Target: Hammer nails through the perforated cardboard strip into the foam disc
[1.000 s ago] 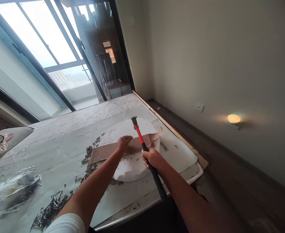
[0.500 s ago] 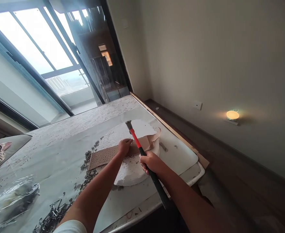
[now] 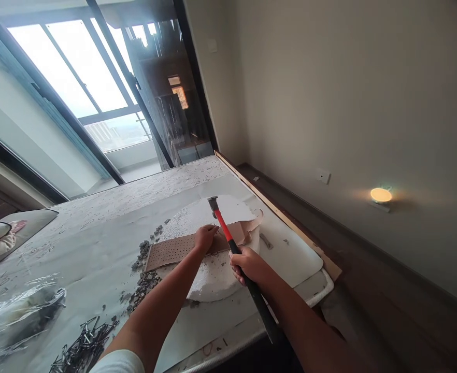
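Note:
My right hand [image 3: 247, 264] is wrapped round the black grip of a hammer [image 3: 224, 226] with a red neck. The hammer's metal head points away from me, raised over the white foam slab [image 3: 236, 206]. A brown strip with rows of small holes [image 3: 172, 252] lies across the slab, its right end torn and curled. My left hand [image 3: 205, 237] is on this strip, left of the hammer, with thumb and fingers pinched together. Whatever sits between those fingertips is too small to make out.
Grey crumbled chunks [image 3: 145, 285] lie left of the slab. A pile of nails [image 3: 84, 342] and a clear plastic bag [image 3: 26, 316] are at the lower left. The mattress [image 3: 306, 254] ends near a wooden edge board [image 3: 275, 207] on the right; a lit wall lamp [image 3: 381, 195] is beyond.
The whole view has shifted slightly, so everything appears a little farther right and lower. Both hands, the hammer and the strip keep nearly the same places relative to each other.

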Demonstrator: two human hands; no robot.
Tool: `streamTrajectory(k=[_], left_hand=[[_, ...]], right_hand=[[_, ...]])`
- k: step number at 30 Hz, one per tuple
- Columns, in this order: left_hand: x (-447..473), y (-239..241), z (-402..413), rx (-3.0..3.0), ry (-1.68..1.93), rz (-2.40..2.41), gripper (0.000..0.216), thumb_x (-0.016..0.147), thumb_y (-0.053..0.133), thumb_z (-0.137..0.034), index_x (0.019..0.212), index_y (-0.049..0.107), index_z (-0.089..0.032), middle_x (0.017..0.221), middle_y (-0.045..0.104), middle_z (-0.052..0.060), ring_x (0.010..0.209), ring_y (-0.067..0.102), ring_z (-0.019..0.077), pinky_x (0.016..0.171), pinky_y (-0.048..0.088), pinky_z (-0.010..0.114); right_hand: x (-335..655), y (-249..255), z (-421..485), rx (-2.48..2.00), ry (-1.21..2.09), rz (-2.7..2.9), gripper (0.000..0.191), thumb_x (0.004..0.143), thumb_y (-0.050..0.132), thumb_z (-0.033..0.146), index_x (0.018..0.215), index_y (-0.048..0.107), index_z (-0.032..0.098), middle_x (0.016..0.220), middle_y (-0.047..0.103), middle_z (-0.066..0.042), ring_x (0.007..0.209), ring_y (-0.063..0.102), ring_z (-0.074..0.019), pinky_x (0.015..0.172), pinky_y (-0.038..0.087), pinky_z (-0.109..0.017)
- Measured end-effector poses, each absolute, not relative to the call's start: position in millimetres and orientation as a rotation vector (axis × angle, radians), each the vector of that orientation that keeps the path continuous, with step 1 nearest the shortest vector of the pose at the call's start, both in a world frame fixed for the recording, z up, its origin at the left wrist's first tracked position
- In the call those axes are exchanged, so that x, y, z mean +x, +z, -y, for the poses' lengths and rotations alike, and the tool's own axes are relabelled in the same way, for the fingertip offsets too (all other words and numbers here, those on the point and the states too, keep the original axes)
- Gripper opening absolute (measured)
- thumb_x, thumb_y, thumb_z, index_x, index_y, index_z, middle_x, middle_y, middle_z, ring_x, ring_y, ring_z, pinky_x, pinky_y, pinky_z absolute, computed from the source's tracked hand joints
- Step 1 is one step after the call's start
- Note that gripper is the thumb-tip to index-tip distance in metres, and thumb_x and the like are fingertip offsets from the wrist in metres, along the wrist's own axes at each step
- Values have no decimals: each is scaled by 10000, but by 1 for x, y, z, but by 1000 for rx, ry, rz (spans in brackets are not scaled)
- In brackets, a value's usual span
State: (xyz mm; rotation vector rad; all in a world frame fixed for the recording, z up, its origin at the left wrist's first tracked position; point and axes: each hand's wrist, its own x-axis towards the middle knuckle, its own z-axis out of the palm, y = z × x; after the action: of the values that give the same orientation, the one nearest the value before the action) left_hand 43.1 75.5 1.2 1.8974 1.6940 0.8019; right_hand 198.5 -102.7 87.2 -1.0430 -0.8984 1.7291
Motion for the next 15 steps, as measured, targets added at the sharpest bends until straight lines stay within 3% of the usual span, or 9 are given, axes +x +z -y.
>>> streamTrajectory(k=[8, 15], left_hand=[[44, 0, -74, 1925, 772, -1756, 323, 736, 521, -428, 691, 695, -159, 601, 632, 29, 578, 544, 148, 513, 324, 250], [45, 0, -72, 1982, 746, -1782, 302, 769, 521, -397, 748, 715, -167, 699, 681, 45, 623, 560, 151, 555, 339, 251]], right_hand=[[194, 76, 98, -1004, 1733, 910, 66, 596, 455, 182, 606, 396, 209, 392, 386, 84, 308, 325, -68, 306, 242, -204], [195, 74, 100, -1021, 1753, 925, 87, 607, 484, 228, 646, 408, 210, 411, 384, 91, 322, 332, -66, 307, 222, -200]])
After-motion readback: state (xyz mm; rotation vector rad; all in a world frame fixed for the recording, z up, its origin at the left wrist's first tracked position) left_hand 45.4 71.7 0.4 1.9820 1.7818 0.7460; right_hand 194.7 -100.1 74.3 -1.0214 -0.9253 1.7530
